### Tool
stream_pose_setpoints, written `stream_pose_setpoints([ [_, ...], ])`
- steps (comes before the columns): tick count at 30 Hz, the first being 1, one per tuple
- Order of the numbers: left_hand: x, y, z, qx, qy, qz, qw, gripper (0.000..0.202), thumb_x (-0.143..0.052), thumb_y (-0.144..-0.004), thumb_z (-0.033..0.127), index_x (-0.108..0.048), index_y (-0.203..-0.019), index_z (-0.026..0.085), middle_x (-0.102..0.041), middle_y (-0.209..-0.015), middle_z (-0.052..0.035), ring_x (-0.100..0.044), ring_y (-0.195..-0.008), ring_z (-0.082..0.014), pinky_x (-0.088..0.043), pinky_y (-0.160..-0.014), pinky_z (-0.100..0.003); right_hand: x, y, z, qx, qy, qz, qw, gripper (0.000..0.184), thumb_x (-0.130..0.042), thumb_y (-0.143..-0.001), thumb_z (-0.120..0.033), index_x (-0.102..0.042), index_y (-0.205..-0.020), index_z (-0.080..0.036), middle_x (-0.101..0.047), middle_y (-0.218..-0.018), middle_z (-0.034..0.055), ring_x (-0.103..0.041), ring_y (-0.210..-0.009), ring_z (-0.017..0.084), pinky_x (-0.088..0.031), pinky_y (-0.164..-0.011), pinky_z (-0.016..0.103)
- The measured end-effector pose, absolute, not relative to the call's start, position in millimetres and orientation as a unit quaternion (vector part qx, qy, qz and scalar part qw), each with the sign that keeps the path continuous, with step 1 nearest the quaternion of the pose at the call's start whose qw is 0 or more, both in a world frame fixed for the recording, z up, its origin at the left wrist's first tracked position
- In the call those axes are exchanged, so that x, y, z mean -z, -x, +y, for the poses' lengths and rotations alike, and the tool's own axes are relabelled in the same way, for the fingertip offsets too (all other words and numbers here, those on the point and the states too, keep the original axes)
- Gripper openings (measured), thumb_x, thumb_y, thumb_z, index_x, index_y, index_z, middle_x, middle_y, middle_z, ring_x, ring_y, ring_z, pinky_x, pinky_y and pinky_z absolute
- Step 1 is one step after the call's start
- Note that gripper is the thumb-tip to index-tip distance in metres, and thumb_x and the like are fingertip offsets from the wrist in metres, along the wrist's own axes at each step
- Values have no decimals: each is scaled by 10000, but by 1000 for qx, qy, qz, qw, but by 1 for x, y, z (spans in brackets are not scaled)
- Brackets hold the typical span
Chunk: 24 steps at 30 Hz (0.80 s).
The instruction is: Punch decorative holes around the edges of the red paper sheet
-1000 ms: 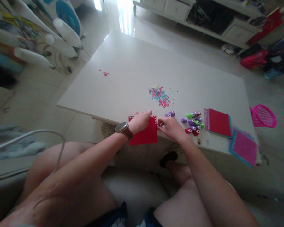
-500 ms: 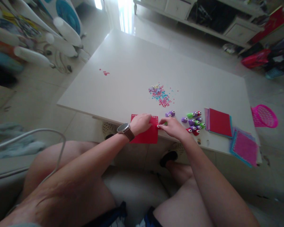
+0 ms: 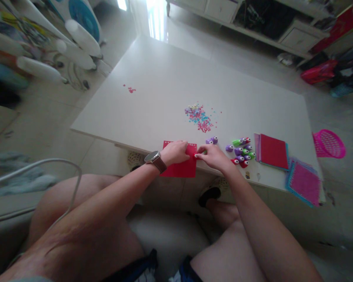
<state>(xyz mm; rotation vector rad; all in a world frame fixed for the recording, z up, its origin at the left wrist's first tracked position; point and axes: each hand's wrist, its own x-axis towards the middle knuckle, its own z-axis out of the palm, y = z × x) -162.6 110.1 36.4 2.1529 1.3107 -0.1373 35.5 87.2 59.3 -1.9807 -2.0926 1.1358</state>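
1. White tabletop fills the middle of the head view, with pale floor around it and a pink basket beyond its right end.
2. Near the table's front edge lies a red sheet, its near part reaching out past that edge as seen from above. It looks roughly square, so no long axis stands out; small holes show along its far edge.
3. Nearer of the two is the left hand, which lies right over the sheet's far half, palm down, fingers toward the far right. Its fingers look loosely bent; whether they grip the paper or only press it, I cannot tell.
4. At the sheet's right edge is the right hand, thumb and forefinger drawn together around a small punch, mostly hidden by the fingers. From this hand the sheet lies directly to the left, with the pinch meeting its right edge, somewhat below the far corner.
5. Past the right hand, farther right, sit a cluster of coloured punches and a paper stack. Beyond both hands, toward the table's middle, lies a heap of confetti, well apart from the sheet.
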Motion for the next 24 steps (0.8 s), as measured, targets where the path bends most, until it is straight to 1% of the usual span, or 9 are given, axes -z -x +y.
stream_pose_setpoints([
  [2,-38,163,112,53,-806,496,318,378,-675,-956,422,-708,-1202,137,-798,-1217,-177,-781,-1101,-309,-580,-881,-339,-60,-36,88,-369,640,-674,15,47,-804,-983,-154,-829,-944,-162,-827,-986,84,-745,-942,215,-521,-859,296],
  [4,-38,163,113,54,-804,494,327,401,-695,-940,442,-712,-1200,137,-802,-1210,-176,-784,-1078,-310,-578,-860,-337,-62,-36,89,-370,644,-670,6,51,-808,-983,-162,-829,-937,-161,-826,-976,84,-744,-933,217,-520,-849,296],
  [7,-37,164,113,57,-810,486,323,370,-714,-914,362,-712,-1207,136,-799,-1222,-175,-781,-1088,-299,-576,-865,-323,-64,-35,90,-376,650,-661,-4,53,-812,-986,-172,-825,-940,-151,-824,-960,85,-739,-900,209,-519,-827,288],
  [11,-35,165,112,60,-820,480,307,319,-678,-925,261,-702,-1210,119,-783,-1250,-191,-770,-1125,-295,-582,-895,-328,-63,-35,90,-376,647,-663,-1,57,-809,-988,-171,-817,-938,-148,-818,-942,78,-731,-881,200,-516,-821,280],
  [19,-34,164,111,63,-822,483,296,331,-671,-937,228,-697,-1246,112,-775,-1261,-197,-765,-1147,-300,-591,-930,-343,-63,-37,91,-372,643,-669,-9,53,-806,-984,-171,-816,-935,-152,-816,-941,82,-729,-874,206,-522,-842,290],
  [24,-32,164,110,61,-823,481,297,314,-668,-950,220,-692,-1246,117,-772,-1274,-195,-757,-1171,-302,-584,-957,-347,-65,-35,90,-379,635,-673,9,47,-804,-980,-151,-820,-935,-153,-825,-971,85,-737,-912,210,-524,-865,288],
])
